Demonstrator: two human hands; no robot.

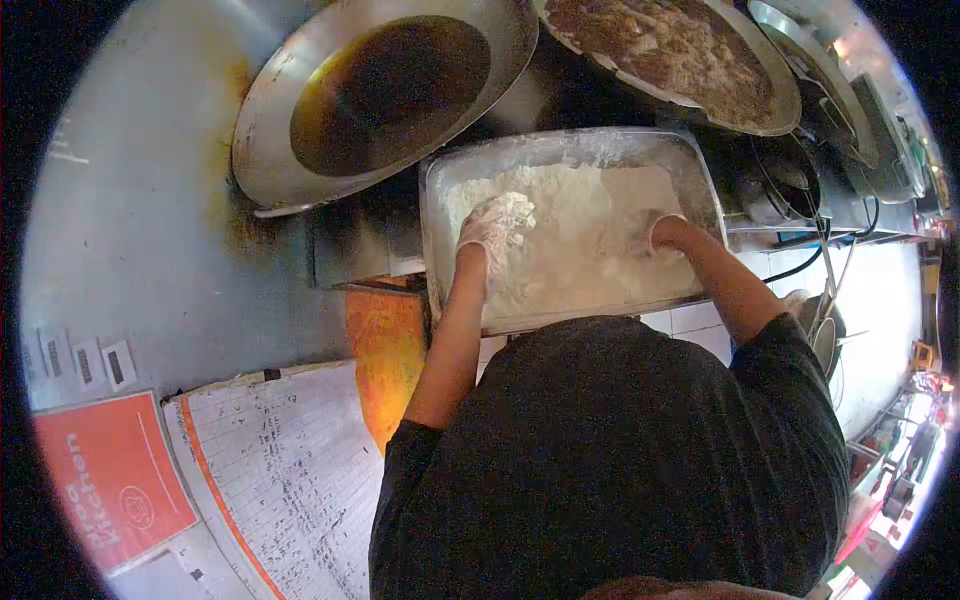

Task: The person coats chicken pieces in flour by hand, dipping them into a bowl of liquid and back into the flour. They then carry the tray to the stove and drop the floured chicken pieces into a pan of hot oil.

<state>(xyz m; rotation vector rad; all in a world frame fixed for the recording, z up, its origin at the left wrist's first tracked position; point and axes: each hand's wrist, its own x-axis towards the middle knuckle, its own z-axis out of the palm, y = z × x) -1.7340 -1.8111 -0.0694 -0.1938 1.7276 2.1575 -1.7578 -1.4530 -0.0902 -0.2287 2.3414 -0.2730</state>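
A rectangular metal tray (708, 185) holds a bed of pale flour (570, 230). My left hand (498, 225), in a thin clear glove caked with flour, is at the tray's left side. Its fingers look curled around a lumpy, flour-coated mass, which I cannot make out clearly. On the right side of the tray, my right hand (660, 235) is low in the flour, also gloved. Motion blur and flour hide its fingers.
Behind the tray stand a wide pan of dark oil (390, 95) and a pan of brownish, floury food (670, 55). Metal strainers (825, 340) hang at right. A written paper sheet (290, 470) and red sign (118, 480) are at left.
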